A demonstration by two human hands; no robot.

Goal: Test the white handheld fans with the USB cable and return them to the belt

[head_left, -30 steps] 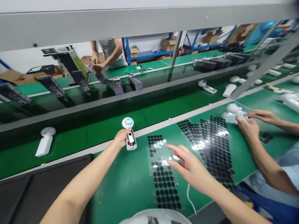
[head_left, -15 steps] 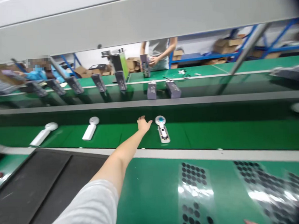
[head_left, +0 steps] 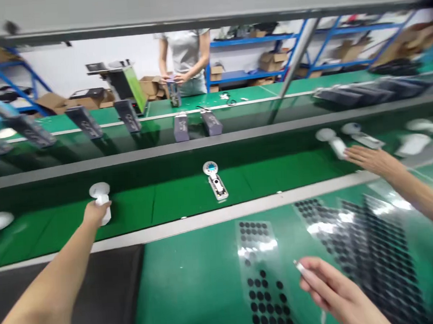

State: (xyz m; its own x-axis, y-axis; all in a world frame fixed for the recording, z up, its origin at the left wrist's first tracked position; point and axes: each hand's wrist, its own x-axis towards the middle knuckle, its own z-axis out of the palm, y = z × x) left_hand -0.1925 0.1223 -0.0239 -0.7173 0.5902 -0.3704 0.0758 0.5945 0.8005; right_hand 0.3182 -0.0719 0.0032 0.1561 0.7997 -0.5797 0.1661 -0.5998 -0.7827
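My left hand [head_left: 93, 214] is closed around the handle of a white handheld fan [head_left: 99, 190] on the green conveyor belt; its round head points away from me. At the lower right, my right hand [head_left: 332, 289] pinches the plug of a white cable [head_left: 299, 267], metal tip showing, with the cord hanging below. Between the hands, farther off on the belt, lies an opened fan [head_left: 215, 180] with its inner parts exposed and a blue centre in its head. Beneath my right hand's side, clear sheets of black round stickers [head_left: 269, 306] lie on the green worktable [head_left: 179, 289].
From the right, another person's hand [head_left: 369, 159] reaches to a white fan [head_left: 332, 144] among several others. Grey boxes [head_left: 181, 127] stand on the far belt, where a person [head_left: 185, 57] handles a box. A black mat [head_left: 107, 284] lies lower left. An overhead beam [head_left: 194, 8] crosses above.
The view has swung, shifting the opened fan leftward. My left hand, open beside it earlier, now grips another fan to the left. My right hand with the cable and the other person's hand have come into view.
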